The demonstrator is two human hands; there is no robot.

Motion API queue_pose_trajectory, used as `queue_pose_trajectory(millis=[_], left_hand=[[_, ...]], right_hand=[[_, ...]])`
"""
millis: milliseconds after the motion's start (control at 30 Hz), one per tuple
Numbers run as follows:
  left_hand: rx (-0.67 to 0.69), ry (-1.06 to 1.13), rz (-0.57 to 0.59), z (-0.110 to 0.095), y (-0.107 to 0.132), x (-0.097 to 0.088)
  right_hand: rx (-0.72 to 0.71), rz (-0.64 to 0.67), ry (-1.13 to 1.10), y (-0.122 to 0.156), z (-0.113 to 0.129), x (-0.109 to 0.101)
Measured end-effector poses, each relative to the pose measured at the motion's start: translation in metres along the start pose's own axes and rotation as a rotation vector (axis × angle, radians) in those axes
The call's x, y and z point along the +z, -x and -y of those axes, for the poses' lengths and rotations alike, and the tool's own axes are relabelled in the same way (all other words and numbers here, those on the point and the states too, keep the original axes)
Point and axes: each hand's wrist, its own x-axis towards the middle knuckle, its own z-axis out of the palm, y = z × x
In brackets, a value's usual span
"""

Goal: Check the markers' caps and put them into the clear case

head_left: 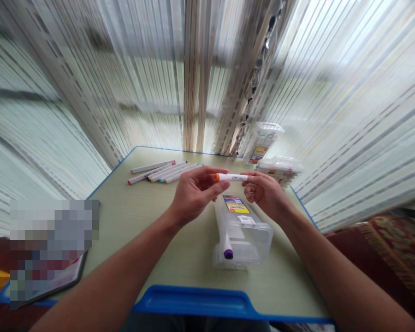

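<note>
A white marker with an orange end [233,177] is held level above the table between both hands. My left hand [197,189] is closed on its orange end, thumb in front. At the other end, the fingertips of my right hand [264,191] pinch the white barrel. Below the hands lies a clear plastic case [224,221] with a yellow label and a white latch. A purple-ended marker [228,251] shows at the near end of this case, tilted toward me. Left of my left hand, several white markers [171,174] with coloured ends lie in a loose group.
Another clear case [263,143] stands upright at the back right, beside a clear box [280,166] that seems to hold markers. A blue rim and tray [197,302] edge the table [124,240]. A blurred-out flat item [55,253] lies at left. Striped curtains [152,69] hang behind.
</note>
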Motion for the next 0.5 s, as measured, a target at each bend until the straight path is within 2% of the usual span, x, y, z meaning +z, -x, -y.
queue_pose_trajectory(millis=[167,500], left_hand=[[0.009,-0.013,-0.023,0.001,-0.001,-0.001],[-0.051,-0.122,-0.113,0.012,-0.007,-0.011]], right_hand=[[-0.02,-0.025,-0.001,0.0,0.003,0.001],[-0.163,-0.08,-0.034,0.002,0.007,0.003]])
